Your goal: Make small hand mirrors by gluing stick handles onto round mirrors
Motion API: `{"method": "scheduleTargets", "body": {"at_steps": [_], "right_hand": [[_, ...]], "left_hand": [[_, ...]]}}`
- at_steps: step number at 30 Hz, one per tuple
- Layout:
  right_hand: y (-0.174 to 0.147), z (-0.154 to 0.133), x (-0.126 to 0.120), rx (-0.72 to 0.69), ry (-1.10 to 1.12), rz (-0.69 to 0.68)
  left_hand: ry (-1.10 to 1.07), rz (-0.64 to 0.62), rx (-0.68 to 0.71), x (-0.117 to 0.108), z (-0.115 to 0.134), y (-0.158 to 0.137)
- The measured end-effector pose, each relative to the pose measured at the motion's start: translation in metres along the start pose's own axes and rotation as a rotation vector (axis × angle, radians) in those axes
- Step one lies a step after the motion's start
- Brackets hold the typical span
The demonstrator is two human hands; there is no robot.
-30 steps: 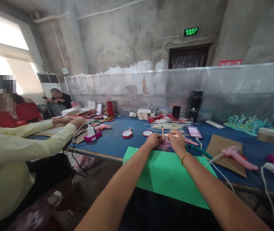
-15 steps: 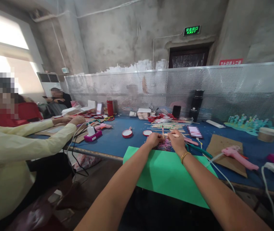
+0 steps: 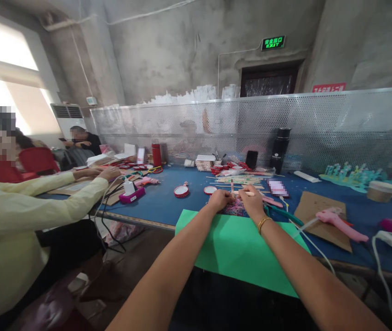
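Observation:
Both my hands are close together above a tangle of pink and purple threads at the table's front. The fingers of my left hand are closed by the foot of a short upright brownish stick; their grip is partly hidden. My right hand, with a gold bracelet on its wrist, pinches a pale stick-like piece lying crosswise, its left end near the left fingers. Under my forearms a green sheet hangs over the table edge.
Thin wooden sticks lie behind my hands. Two red-rimmed round lids sit leftward. At right are a pink glue gun on cardboard, cables and a paper cup. A co-worker in a yellow sleeve works at left.
The view has shifted slightly. My hands keep nearly the same pose over the threads, with the upright stick and pale piece still between them.

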State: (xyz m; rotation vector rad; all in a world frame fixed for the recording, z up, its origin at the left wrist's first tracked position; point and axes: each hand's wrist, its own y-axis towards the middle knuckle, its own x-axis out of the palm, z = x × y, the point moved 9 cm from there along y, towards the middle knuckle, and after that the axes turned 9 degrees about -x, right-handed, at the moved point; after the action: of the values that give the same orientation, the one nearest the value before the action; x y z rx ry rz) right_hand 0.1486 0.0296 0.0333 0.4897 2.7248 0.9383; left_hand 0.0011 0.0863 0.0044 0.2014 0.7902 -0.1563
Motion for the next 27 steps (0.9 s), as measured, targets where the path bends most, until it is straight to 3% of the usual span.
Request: {"method": "scheduleTargets", "body": {"at_steps": [5,15,21,27], "right_hand": [[0.0008,0.0029,-0.0064,0.011,-0.089,0.043],[0.0004,0.0036,-0.0004,0.002,-0.008,0.007],[0.0002,0.0015,-0.0096,0.009,-0.081,0.068],[0.0002,-0.0012,-0.0016,-0.011,-0.011,0.011]], "left_hand": [[-0.01,-0.013,0.012,0.0009,0.0004,0.0004],[-0.014,-0.008,0.008,0.0031,-0.0033,0.0041],[-0.011,0.002,0.003,0.0002,-0.0009,0.0013],[-0.011,0.022,-0.01,-0.0006,-0.0018,0.0017]]}}
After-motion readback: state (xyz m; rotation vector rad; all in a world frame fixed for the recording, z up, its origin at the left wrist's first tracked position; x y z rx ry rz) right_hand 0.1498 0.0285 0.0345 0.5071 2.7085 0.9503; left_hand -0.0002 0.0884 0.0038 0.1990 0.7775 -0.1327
